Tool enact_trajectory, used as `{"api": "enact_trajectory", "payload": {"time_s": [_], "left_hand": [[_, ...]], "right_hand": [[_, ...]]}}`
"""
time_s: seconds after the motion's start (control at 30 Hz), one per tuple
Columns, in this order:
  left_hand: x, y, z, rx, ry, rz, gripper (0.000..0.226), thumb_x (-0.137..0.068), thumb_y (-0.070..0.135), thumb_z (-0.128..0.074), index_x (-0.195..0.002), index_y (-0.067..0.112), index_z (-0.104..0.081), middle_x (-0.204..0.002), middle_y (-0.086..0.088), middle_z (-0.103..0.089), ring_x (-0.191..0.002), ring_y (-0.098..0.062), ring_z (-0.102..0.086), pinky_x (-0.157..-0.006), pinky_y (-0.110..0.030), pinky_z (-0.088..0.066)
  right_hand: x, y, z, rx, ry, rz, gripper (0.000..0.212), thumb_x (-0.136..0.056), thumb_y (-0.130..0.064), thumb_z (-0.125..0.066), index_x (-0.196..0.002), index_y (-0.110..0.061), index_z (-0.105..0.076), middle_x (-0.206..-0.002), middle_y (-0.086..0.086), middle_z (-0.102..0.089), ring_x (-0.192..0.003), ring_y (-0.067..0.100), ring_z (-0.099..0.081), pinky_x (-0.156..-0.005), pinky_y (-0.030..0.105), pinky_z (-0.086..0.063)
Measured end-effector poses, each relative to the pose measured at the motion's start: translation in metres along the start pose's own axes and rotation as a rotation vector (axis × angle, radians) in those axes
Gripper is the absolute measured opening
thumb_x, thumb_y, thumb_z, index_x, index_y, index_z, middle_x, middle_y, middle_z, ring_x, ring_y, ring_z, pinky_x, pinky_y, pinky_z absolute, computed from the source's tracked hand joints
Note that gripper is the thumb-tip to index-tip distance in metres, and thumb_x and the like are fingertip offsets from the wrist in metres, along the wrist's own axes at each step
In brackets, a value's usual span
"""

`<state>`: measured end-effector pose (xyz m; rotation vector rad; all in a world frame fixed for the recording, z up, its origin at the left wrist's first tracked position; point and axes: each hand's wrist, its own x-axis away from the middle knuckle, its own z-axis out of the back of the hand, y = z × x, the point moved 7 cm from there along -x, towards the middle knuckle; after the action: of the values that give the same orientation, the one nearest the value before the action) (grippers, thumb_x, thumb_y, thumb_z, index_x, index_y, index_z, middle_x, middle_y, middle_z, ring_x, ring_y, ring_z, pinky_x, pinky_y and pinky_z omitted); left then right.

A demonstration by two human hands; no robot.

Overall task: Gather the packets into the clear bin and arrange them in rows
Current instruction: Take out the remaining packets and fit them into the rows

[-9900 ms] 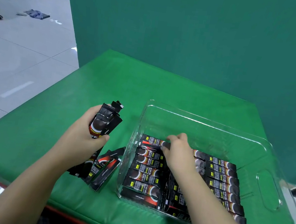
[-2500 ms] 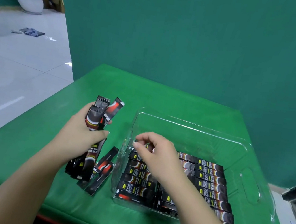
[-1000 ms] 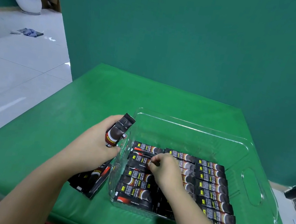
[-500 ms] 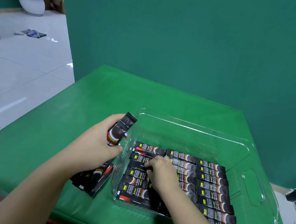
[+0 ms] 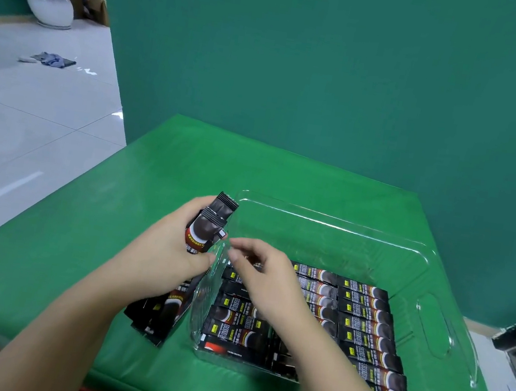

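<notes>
Two hands work over a green surface [image 5: 76,235], the largest thing in view, where a clear bin [image 5: 451,324] sits toward the right edge. The bin's floor carries rows of dark packets [image 5: 364,328], laid flat side by side in columns that fill the near part and leave the far part bare; I judge the far end is kept free for the rows yet to come. A loose heap of packets [image 5: 154,317] lies on the surface just outside the bin's left wall, near the front edge, close enough to be fed in without reaching.

The left hand [image 5: 160,257] has its grip closed round a bundle of packets [image 5: 208,228], held upright beside the bin's left wall, likely as a ready supply. The right hand [image 5: 264,280] hovers above the left column with fingers curled, thumb and forefinger drawn toward each other near the bundle, seemingly to take the next packet. Whether its grip already pinches anything I cannot tell.
</notes>
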<state>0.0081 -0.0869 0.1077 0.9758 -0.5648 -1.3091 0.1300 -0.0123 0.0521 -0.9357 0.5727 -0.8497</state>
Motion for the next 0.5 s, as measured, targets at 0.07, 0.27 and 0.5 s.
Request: {"api": "enact_trajectory", "payload": {"time_s": [0.07,0.27,0.5], "left_hand": [[-0.001,0.003,0.002,0.037,0.021,-0.009,0.065,-0.078,-0.002,-0.069,-0.113,0.048,-0.046,-0.09,0.032,-0.062,-0.075,0.011,-0.056,-0.07,-0.002,-0.038],[0.0,0.01,0.018,0.222,0.086,-0.004,0.06,-0.078,-0.008,-0.068,-0.117,0.035,-0.051,-0.097,0.014,-0.072,-0.081,0.0,-0.065,-0.074,-0.01,-0.048],[-0.002,0.012,0.011,0.227,0.061,-0.015,0.053,-0.075,-0.003,-0.073,-0.105,0.035,-0.053,-0.096,0.013,-0.07,-0.081,0.001,-0.064,-0.077,-0.011,-0.048]], "right_hand": [[0.003,-0.016,-0.003,-0.039,-0.031,0.032,0.024,-0.092,-0.026,-0.059,-0.115,-0.024,-0.065,-0.088,-0.024,-0.061,-0.087,-0.002,-0.059,-0.076,0.007,-0.042],[0.004,-0.029,-0.006,0.016,-0.047,0.148,0.038,-0.091,-0.02,-0.06,-0.126,-0.03,-0.054,-0.111,-0.023,-0.049,-0.092,-0.001,-0.05,-0.084,0.013,-0.04],[-0.003,-0.03,0.0,-0.019,0.094,0.293,0.006,-0.084,-0.014,-0.069,-0.087,-0.019,-0.071,-0.091,-0.021,-0.059,-0.09,0.002,-0.056,-0.085,0.022,-0.044]]}}
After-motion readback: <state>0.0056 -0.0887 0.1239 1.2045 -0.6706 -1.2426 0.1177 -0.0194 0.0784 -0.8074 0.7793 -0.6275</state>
